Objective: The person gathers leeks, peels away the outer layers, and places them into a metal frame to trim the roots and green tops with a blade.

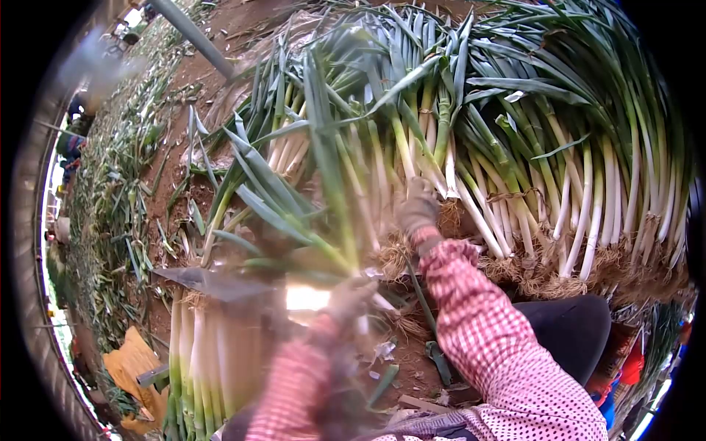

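Observation:
My left hand (349, 298), gloved and smeared by motion, is closed round the lower stalk of a large green onion (323, 246). Its green leaves point up and its roots show beyond the hand to the right. My right hand (419, 209), in a grey glove, reaches into the pile of green onions (507, 184). Its fingers are curled at the white part of a stalk. Just left of my left hand is a bright, shiny rectangular patch (305, 298). Beside it lies a flat grey pointed piece (220, 283), partly blurred.
Trimmed green onions (193, 360) stand bunched at lower left, roots upward. Leaf scraps (110, 242) cover the ground on the left. A grey pole (193, 37) slants in at the top. Yellow-brown sheeting (136, 375) lies lower left. My dark-clothed knee (570, 327) is at right.

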A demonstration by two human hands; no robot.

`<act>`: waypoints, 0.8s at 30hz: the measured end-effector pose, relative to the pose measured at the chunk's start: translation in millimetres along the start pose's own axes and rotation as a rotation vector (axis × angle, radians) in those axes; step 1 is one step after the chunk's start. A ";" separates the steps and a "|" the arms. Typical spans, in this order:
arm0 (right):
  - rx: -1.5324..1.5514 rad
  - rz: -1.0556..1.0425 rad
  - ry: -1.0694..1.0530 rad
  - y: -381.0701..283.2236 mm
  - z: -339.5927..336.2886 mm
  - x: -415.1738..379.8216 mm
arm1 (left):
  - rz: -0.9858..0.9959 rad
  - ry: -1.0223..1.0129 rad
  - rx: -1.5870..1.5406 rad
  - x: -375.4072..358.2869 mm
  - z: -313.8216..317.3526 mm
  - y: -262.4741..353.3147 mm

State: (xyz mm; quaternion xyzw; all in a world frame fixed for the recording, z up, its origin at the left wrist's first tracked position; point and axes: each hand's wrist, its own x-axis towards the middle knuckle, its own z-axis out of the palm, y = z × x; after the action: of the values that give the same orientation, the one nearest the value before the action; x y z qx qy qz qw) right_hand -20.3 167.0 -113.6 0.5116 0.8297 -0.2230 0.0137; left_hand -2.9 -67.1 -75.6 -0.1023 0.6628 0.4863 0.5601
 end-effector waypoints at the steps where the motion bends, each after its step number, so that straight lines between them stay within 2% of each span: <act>1: -0.099 -0.035 -0.003 10.8 6.3 20.9 | 0.172 0.094 0.085 37.4 -0.3 -40.6; 3: -0.138 -0.064 -0.273 8.4 -10.8 40.5 | 0.070 0.438 0.094 29.7 26.9 -43.7; 5: -0.076 -0.079 -0.576 0.7 -39.7 49.5 | 0.097 0.732 0.336 19.6 40.2 -50.2; 6: -0.005 -0.258 -0.658 2.0 -48.9 44.2 | 0.106 0.763 0.383 24.1 38.5 -58.5; 7: 0.292 -0.219 -0.615 20.8 -25.5 40.3 | 0.121 0.786 0.427 31.2 36.4 -68.9; 8: 0.427 -0.324 -0.633 27.7 -33.4 15.8 | 0.096 0.818 0.567 35.2 37.6 -72.7; 9: 0.527 -0.364 -0.596 34.5 -31.6 -15.9 | 0.065 0.767 0.587 39.1 31.6 -74.3; 10: 0.527 -0.413 -0.609 51.6 -4.1 -37.4 | 0.051 0.810 0.588 35.4 33.1 -68.3; 11: 0.579 -0.117 -0.798 56.4 -5.4 -68.0 | 0.033 0.855 0.599 28.6 32.0 -65.5; 12: 0.398 -0.288 -0.752 80.6 20.8 -81.7 | 0.045 0.889 0.706 36.2 23.8 -77.0; 13: 0.644 -0.255 -0.777 105.4 53.3 -100.5 | 0.014 0.892 0.796 39.6 16.6 -79.5; 15: 1.113 0.188 -1.213 82.8 10.8 -130.6 | -0.145 0.791 0.896 31.9 2.6 -64.8; 16: 1.186 0.171 -1.103 71.9 -1.2 -144.5 | -0.088 0.762 0.884 23.2 0.3 -60.9; 17: 1.254 0.141 -0.983 60.2 -9.0 -153.8 | 0.055 0.731 0.897 29.6 -8.4 -72.6; 18: 1.096 -0.031 -0.772 56.9 2.8 -156.4 | 0.117 0.749 0.771 35.8 -12.0 -84.3; 19: 0.934 -0.113 -0.701 55.8 -2.9 -161.5 | 0.170 0.764 0.642 28.1 -10.1 -83.9; 20: 0.767 -0.182 -0.625 54.5 -9.1 -167.1 | 0.267 0.703 0.311 29.1 -11.8 -90.6; 22: 0.429 -0.288 -0.472 59.7 -23.9 -187.7 | 0.510 0.466 0.209 107.3 -35.4 -165.1; 24: 0.416 -0.212 -0.552 74.9 -15.7 -208.6 | 0.591 0.207 0.082 107.9 -37.0 -180.3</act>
State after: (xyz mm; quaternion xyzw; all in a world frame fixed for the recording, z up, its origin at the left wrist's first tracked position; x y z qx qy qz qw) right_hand 146.4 25.5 -73.8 0.3349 0.7801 -0.5169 0.1098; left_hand 58.0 -142.3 -265.7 0.0685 0.7364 0.5880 0.3275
